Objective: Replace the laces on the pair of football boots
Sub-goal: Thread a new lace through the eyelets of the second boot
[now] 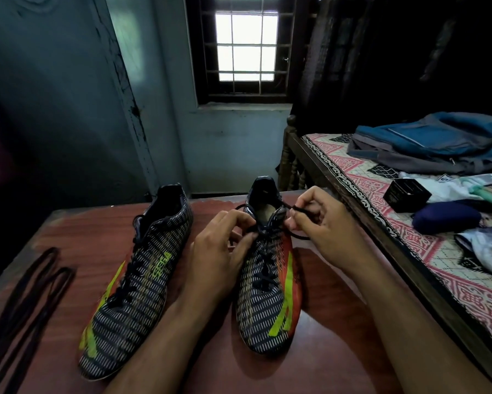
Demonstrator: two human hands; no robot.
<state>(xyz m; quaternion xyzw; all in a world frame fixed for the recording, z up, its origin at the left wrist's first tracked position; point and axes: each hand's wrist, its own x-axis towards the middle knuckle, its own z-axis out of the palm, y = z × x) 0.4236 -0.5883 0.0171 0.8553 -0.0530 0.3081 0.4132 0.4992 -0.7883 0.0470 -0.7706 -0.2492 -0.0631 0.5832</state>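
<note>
Two bare forearms come into view from about five and six o'clock, with no sleeve showing on either. The left hand (216, 245) and the right hand (321, 223) carry no glove, ring or watch. Fingernails look short and plain; finer detail is lost in dim light.

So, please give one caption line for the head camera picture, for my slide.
Both hands, left hand and right hand, pinch the dark lace atop the right-side boot.

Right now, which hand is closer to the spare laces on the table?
Left. The left hand is nearer the spare laces; the right hand works beyond the right boot.
</note>
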